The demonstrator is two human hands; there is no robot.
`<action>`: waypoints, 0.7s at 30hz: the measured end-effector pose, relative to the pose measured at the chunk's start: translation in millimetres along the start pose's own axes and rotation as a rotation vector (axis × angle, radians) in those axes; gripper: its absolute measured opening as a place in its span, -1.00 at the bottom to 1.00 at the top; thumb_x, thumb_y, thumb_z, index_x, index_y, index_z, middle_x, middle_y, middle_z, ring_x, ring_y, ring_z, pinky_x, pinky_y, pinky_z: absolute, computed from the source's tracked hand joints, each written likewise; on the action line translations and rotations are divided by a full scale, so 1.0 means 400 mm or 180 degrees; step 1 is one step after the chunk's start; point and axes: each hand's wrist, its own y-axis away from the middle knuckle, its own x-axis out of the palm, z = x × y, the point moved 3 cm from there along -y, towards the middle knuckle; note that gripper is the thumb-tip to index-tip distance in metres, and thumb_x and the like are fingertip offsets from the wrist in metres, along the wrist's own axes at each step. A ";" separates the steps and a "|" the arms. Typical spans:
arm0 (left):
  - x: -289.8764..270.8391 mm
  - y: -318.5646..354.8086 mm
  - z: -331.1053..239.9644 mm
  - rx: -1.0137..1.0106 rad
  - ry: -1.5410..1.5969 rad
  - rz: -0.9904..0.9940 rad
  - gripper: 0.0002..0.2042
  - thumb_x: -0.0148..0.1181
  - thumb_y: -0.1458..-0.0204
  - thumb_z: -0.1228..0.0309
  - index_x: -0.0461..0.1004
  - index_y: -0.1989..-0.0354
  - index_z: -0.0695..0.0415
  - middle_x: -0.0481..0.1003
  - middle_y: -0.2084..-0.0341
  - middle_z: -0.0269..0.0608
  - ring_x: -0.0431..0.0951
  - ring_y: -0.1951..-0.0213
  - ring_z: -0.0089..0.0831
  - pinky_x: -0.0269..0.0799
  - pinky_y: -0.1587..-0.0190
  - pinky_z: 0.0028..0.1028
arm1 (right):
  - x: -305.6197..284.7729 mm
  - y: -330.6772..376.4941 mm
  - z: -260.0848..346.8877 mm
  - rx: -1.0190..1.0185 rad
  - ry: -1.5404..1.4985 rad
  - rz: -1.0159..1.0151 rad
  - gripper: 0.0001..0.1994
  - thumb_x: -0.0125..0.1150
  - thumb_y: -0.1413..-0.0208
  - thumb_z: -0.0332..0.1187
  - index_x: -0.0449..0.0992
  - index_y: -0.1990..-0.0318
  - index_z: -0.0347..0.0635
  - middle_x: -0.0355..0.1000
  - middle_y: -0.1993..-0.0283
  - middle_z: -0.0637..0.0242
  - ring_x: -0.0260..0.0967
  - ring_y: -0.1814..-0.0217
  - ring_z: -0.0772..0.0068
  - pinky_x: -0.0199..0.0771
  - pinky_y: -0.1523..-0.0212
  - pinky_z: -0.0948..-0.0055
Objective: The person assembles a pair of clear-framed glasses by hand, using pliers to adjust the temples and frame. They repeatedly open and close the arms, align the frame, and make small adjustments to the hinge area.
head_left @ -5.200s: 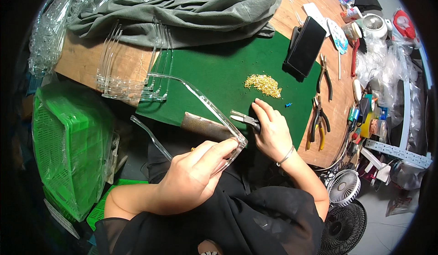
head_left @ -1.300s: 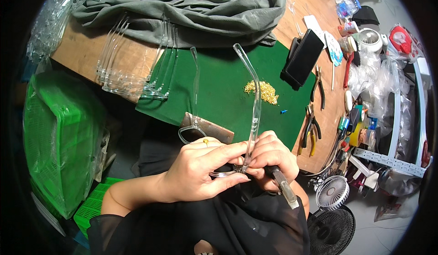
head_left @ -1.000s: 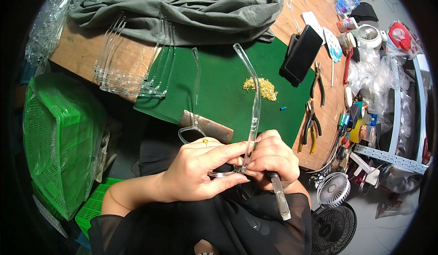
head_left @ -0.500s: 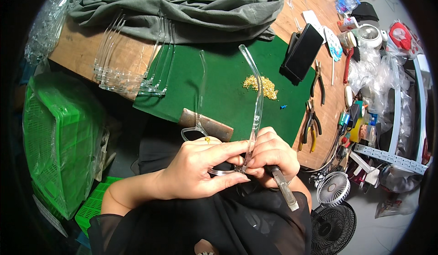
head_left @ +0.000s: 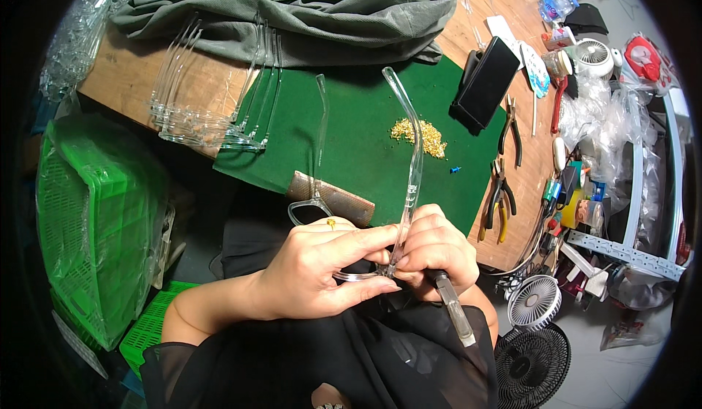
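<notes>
My left hand (head_left: pixel 322 274) and right hand (head_left: pixel 431 252) meet close over my lap, just below the near edge of the desk (head_left: pixel 139 80). Left fingers (head_left: pixel 365 239) are closed around the front of a clear glasses frame (head_left: pixel 351 274), thumb under, index over the top. One clear temple arm (head_left: pixel 413 167) stands up from the hinge corner and bends away over the green mat (head_left: pixel 358 138), the other temple (head_left: pixel 319 142) rises on the left side. Right fingers (head_left: pixel 424 226) are curled tight at the hinge, pressed against my left fingertips, and wrapped round a small screwdriver (head_left: pixel 453 310) whose handle sticks out down and right past my palm. Tip of the tool is hidden, can't tell if it's in the screw.

On the mat: a little heap of gold screws (head_left: pixel 419 134), a tiny blue bit (head_left: pixel 455 169) near it, a brown sanding block (head_left: pixel 333 198) at the near edge. Black phone (head_left: pixel 486 83) leans at the mat's right corner. Pliers (head_left: pixel 499 200) and another pair (head_left: pixel 510 124) lie on bare wood to the right. Row of clear frames (head_left: pixel 212 94) stacked left of the mat, grey cloth (head_left: pixel 292 6) behind. Green crate (head_left: pixel 95 219) on my left, small fan (head_left: pixel 537 303) lower right
</notes>
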 end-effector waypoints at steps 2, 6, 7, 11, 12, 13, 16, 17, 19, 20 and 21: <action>0.000 0.000 0.001 -0.0023 0.0019 0.0014 -0.46 0.42 0.25 0.45 0.40 0.04 0.39 0.57 0.46 -0.15 0.56 0.42 -0.36 0.41 0.33 -0.49 | 0.000 0.001 -0.001 0.0005 -0.0007 -0.0008 -0.84 0.37 0.15 -0.44 0.47 0.44 -0.19 0.43 0.47 0.34 0.38 0.46 0.34 0.37 0.33 0.37; -0.003 0.001 -0.001 -0.0060 -0.0045 0.0065 -0.45 0.42 0.26 0.45 0.40 0.03 0.39 0.57 0.45 -0.15 0.56 0.41 -0.35 0.40 0.32 -0.49 | 0.003 0.000 -0.007 0.0023 -0.0178 -0.0020 -0.83 0.37 0.14 -0.42 0.46 0.43 -0.19 0.43 0.47 0.34 0.38 0.46 0.34 0.36 0.35 0.37; -0.003 0.001 0.000 -0.0037 -0.0043 0.0068 -0.45 0.42 0.26 0.45 0.40 0.03 0.39 0.57 0.45 -0.15 0.56 0.41 -0.35 0.40 0.32 -0.48 | 0.003 0.000 -0.007 0.0034 -0.0229 -0.0029 -0.83 0.37 0.14 -0.42 0.46 0.42 -0.19 0.43 0.47 0.34 0.38 0.46 0.34 0.35 0.36 0.38; -0.002 0.005 0.004 -0.0041 -0.0007 0.0095 -0.45 0.42 0.26 0.45 0.40 0.03 0.39 0.57 0.44 -0.15 0.56 0.41 -0.35 0.40 0.32 -0.48 | 0.002 -0.002 -0.007 -0.0011 -0.0234 0.0026 -0.83 0.36 0.13 -0.41 0.46 0.43 -0.20 0.43 0.48 0.33 0.38 0.46 0.33 0.34 0.37 0.37; -0.002 0.006 0.004 -0.0046 -0.0010 0.0102 -0.45 0.42 0.26 0.45 0.40 0.03 0.38 0.57 0.44 -0.15 0.56 0.40 -0.35 0.40 0.32 -0.48 | 0.001 -0.001 -0.008 -0.0004 -0.0239 0.0039 -0.83 0.36 0.12 -0.41 0.46 0.43 -0.20 0.42 0.48 0.33 0.37 0.46 0.33 0.34 0.37 0.37; -0.002 0.006 0.005 -0.0051 -0.0013 0.0107 -0.45 0.42 0.26 0.45 0.40 0.03 0.38 0.57 0.44 -0.15 0.57 0.40 -0.35 0.40 0.32 -0.48 | 0.001 -0.001 -0.008 0.0002 -0.0245 0.0054 -0.83 0.36 0.12 -0.41 0.46 0.43 -0.20 0.42 0.48 0.33 0.37 0.46 0.33 0.34 0.37 0.37; -0.001 0.004 0.004 -0.0040 0.0003 0.0090 -0.45 0.42 0.25 0.45 0.40 0.03 0.38 0.57 0.44 -0.15 0.57 0.40 -0.35 0.40 0.32 -0.48 | 0.002 0.000 -0.007 0.0030 -0.0269 0.0058 -0.83 0.35 0.12 -0.40 0.46 0.44 -0.21 0.42 0.48 0.32 0.37 0.46 0.32 0.34 0.37 0.37; 0.000 0.003 0.003 -0.0031 0.0016 0.0083 -0.45 0.42 0.25 0.45 0.40 0.03 0.38 0.57 0.45 -0.15 0.57 0.40 -0.35 0.40 0.32 -0.48 | 0.001 0.000 -0.006 0.0022 -0.0245 0.0078 -0.83 0.35 0.11 -0.40 0.46 0.44 -0.21 0.42 0.48 0.32 0.37 0.46 0.31 0.33 0.37 0.37; 0.001 0.003 0.006 -0.0055 0.0019 0.0088 -0.46 0.42 0.25 0.45 0.41 0.03 0.37 0.57 0.45 -0.16 0.57 0.40 -0.35 0.40 0.32 -0.48 | -0.002 -0.001 -0.006 0.0005 -0.0199 0.0118 -0.84 0.34 0.11 -0.39 0.45 0.45 -0.21 0.41 0.48 0.32 0.37 0.45 0.31 0.33 0.36 0.36; 0.001 0.002 0.007 -0.0067 0.0020 0.0090 -0.46 0.42 0.25 0.45 0.41 0.03 0.37 0.57 0.45 -0.16 0.56 0.41 -0.35 0.40 0.32 -0.48 | -0.003 -0.003 -0.006 0.0033 -0.0165 0.0177 -0.84 0.34 0.11 -0.39 0.45 0.45 -0.21 0.41 0.48 0.32 0.37 0.45 0.31 0.33 0.36 0.36; 0.001 0.001 0.006 -0.0038 -0.0036 0.0099 -0.46 0.41 0.25 0.45 0.41 0.04 0.37 0.57 0.45 -0.16 0.56 0.41 -0.35 0.40 0.32 -0.48 | -0.006 -0.004 -0.005 0.0061 -0.0130 0.0236 -0.84 0.34 0.11 -0.39 0.45 0.45 -0.21 0.41 0.48 0.32 0.36 0.45 0.31 0.33 0.36 0.36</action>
